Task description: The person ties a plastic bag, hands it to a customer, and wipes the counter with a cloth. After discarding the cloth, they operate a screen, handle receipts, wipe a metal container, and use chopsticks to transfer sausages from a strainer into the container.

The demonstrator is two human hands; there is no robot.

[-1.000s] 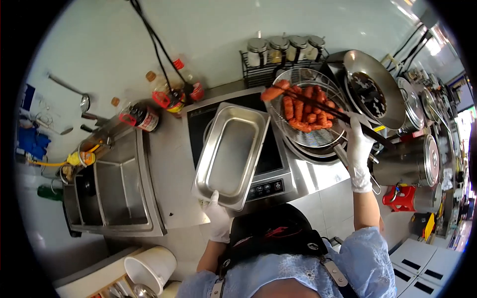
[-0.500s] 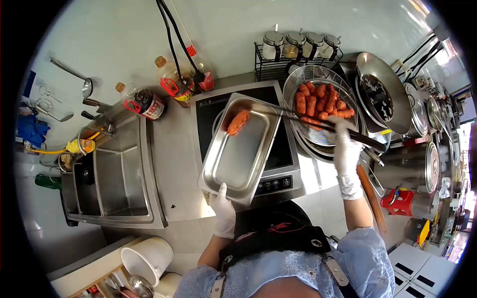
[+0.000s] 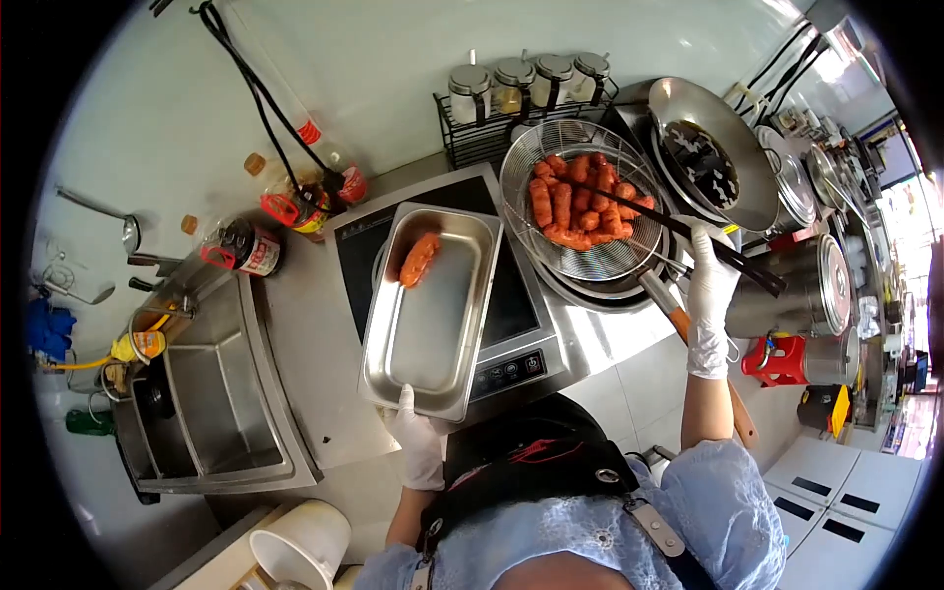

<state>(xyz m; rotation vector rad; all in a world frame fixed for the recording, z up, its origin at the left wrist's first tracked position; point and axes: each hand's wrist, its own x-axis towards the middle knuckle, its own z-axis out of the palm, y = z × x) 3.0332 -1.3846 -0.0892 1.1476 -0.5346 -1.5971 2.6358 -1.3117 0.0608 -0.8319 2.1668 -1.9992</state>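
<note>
My left hand, in a white glove, grips the near edge of a rectangular steel tray with its thumb over the rim. One reddish sausage lies toward the tray's far left side. In my gloved right hand is a pair of long dark chopsticks. Their tips reach among several sausages heaped in a round wire strainer, which sits over a metal pot. The strainer's wooden handle runs beneath my right hand.
The tray is over a black induction cooktop. Right of the strainer stands a wok with dark liquid. Seasoning jars line a rack behind. Sauce bottles and a steel sink are to the left.
The chopsticks have moved off the tray's rim to the sausages in the strainer. The tray looks less tilted, and the whole view has shifted as the head turned.
</note>
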